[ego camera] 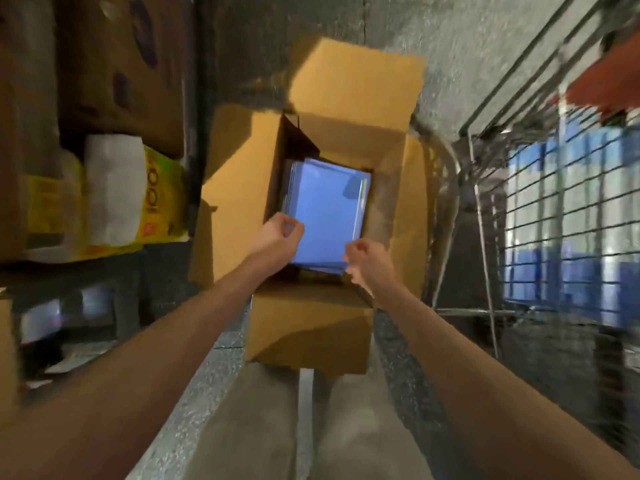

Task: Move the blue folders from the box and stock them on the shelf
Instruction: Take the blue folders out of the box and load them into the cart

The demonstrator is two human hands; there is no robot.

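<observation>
An open cardboard box (311, 327) stands on the floor in front of me, its flaps spread outward. Inside lies a stack of blue folders (327, 209), flat, filling the bottom. My left hand (278, 233) hovers over the near left corner of the stack with its fingers curled; the blur hides whether it touches the folders. My right hand (367, 261) is at the near right corner, fingers curled too, at the stack's edge. Neither hand clearly holds a folder.
On the left stands shelving with cardboard boxes (117, 64) and a yellow package (104, 195) with a white wrapped bundle. A wire cart (554, 202) holding blue items stands on the right. Grey concrete floor surrounds the box. My legs are below.
</observation>
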